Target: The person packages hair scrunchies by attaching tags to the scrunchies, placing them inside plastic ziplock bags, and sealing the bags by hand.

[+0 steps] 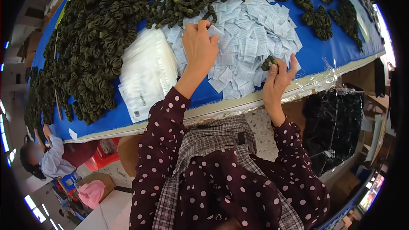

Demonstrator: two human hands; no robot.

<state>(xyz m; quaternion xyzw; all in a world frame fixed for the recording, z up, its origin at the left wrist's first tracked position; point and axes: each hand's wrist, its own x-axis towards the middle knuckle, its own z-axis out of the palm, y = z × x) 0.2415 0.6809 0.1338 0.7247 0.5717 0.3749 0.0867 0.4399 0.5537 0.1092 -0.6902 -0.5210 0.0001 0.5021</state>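
My right hand (278, 79) pinches a small dark green scrunchie (268, 62) between thumb and fingertips, above the right edge of a heap of small printed white paper slips (251, 38). My left hand (201, 47) is over the left part of that heap, its fingers curled. Its fingertips are close to a slip and to a scrunchie loop (211, 13) hanging off the scrunchie pile (187, 0); what they grip, if anything, I cannot make out. Left of this hand lies a stack of clear plastic bags (149, 66).
Many more dark green scrunchies (85, 47) cover the blue tabletop (196, 96) to the left, others at the far right. A black plastic-wrapped bundle (334, 123) stands below the table at right. Another person (55, 157) works at the far left, near a pink cloth (91, 192).
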